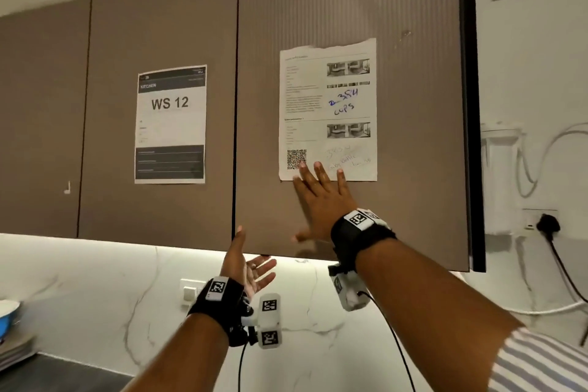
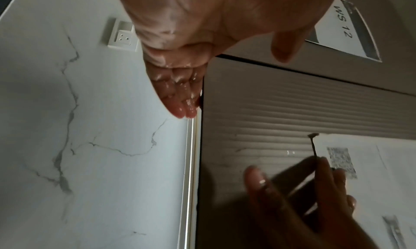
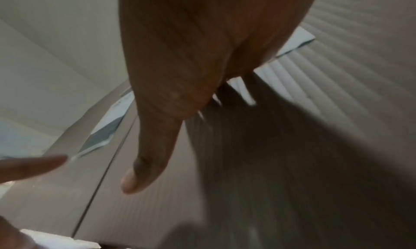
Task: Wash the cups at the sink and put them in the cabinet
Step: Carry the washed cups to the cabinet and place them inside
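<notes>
Far left, head view: a blue and white bowl (image 1: 7, 317) sits at the lower left edge on a stack of plates (image 1: 16, 350); neither wrist view shows them.
WS 12 notice (image 1: 170, 124): taped to the middle cabinet door, left of centre; the left wrist view catches it at upper right.
Wall socket (image 2: 121, 35): on the marble backsplash (image 1: 95, 289), plain in the left wrist view, half hidden behind the wrist in the head view.
Left hand (image 1: 246, 264): lower centre, below the cabinet's bottom edge, grip apart, fingers straight, holding nothing. The left wrist view alone shows the palm wet.
Cabinet door (image 1: 350, 9): ribbed, right of centre, appears shut or nearly so.
Right hand (image 1: 321, 197): grip apart, fingers spread flat against the door, tips overlapping the lower edge of the printed sheet (image 1: 327, 108). The right wrist view is blurred.
Cups: none visible in any view; location cannot be told.
Far right: a black plug (image 1: 548, 222) in a wall outlet, head view only.
</notes>
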